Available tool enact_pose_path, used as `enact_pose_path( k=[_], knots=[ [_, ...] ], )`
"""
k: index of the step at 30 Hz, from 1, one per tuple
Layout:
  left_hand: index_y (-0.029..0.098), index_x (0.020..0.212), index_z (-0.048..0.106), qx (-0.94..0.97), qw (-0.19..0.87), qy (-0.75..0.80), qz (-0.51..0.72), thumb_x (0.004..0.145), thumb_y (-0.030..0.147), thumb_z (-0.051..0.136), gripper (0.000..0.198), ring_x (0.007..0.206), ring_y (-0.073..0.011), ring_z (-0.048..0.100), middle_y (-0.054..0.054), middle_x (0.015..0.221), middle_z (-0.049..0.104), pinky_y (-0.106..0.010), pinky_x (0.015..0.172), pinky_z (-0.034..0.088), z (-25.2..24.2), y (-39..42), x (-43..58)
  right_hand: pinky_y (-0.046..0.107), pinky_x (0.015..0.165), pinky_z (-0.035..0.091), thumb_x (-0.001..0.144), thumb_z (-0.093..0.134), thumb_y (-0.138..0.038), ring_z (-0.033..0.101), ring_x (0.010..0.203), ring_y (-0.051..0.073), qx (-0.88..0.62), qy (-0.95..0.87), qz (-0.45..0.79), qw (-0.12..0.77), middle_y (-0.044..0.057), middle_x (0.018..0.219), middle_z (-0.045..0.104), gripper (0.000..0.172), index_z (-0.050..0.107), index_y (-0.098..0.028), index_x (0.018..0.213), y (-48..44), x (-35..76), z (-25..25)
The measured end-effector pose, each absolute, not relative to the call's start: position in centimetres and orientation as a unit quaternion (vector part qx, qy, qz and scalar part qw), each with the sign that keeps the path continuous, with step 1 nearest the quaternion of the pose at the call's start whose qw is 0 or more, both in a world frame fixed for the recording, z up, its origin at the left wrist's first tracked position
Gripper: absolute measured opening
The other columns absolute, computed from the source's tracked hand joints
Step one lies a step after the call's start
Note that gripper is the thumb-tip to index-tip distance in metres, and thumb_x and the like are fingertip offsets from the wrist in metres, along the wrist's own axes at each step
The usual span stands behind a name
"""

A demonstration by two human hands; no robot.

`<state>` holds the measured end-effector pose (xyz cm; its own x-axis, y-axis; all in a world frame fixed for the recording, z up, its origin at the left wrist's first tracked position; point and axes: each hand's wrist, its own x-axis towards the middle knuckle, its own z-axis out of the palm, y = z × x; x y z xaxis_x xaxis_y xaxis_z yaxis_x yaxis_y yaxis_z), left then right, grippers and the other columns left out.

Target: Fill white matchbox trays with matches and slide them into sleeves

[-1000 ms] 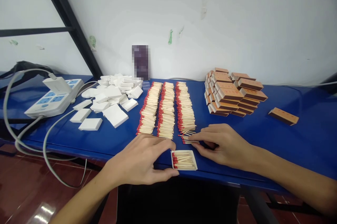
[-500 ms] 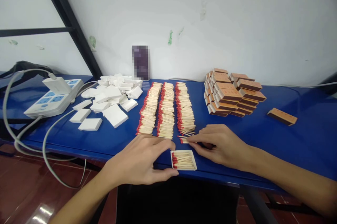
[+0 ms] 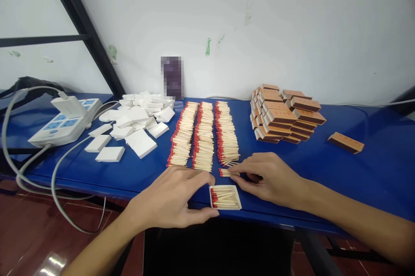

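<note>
At the table's front edge lies a white matchbox tray (image 3: 240, 203) filled with red-headed matches, heads to the left. The thumb and forefinger of my left hand (image 3: 177, 198) hold it by its left corners. Just above the tray, my right hand (image 3: 264, 177) pinches a small bunch of matches (image 3: 223, 172) against the tabletop, red heads showing left of the fingertips. Behind my hands run three long rows of matches: a left row (image 3: 184, 133), a middle row (image 3: 203, 135) and a right row (image 3: 228, 131), whose near end is close to my right fingers.
White empty-looking trays (image 3: 141, 142) are heaped at left, near a power strip (image 3: 66, 122) with looping cables. Brown matchbox sleeves (image 3: 282, 114) are stacked at back right, with one single sleeve (image 3: 346, 142) further right. A blurred dark rectangle (image 3: 172, 77) leans on the wall.
My right hand has shifted slightly left, and the matches at its fingertips now lie closer together. My left hand and the tray stay in place.
</note>
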<state>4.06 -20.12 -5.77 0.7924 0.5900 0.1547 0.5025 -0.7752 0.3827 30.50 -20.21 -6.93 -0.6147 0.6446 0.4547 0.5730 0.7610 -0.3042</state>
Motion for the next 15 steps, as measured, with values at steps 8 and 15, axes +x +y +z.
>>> enact_pose_path(
  k=[8,15],
  knots=[
    [0.024,0.104,0.057,0.933,0.16,0.291,0.137,0.086,0.045,0.073,0.033,0.061,-0.0152,0.053,0.007,0.068,0.049,-0.028,0.065,0.038,-6.0,-20.2,4.0,0.022,0.052,0.039,0.092,0.062,-0.024,0.052,0.048,0.009,-0.367,-0.878,0.078,0.298,-0.003,0.054,0.06,0.017,0.078,-0.018,0.093,-20.4,30.8,-6.6],
    [0.024,0.105,0.057,0.934,0.156,0.292,0.135,0.086,0.045,0.073,0.033,0.063,-0.0156,0.053,0.007,0.07,0.05,-0.029,0.066,0.039,-6.0,-20.3,3.8,0.021,0.051,0.038,0.092,0.058,-0.02,0.051,0.05,0.009,-0.398,-0.873,0.09,0.266,-0.003,0.06,0.062,0.019,0.077,-0.019,0.091,-19.4,31.0,-6.7]
  ],
)
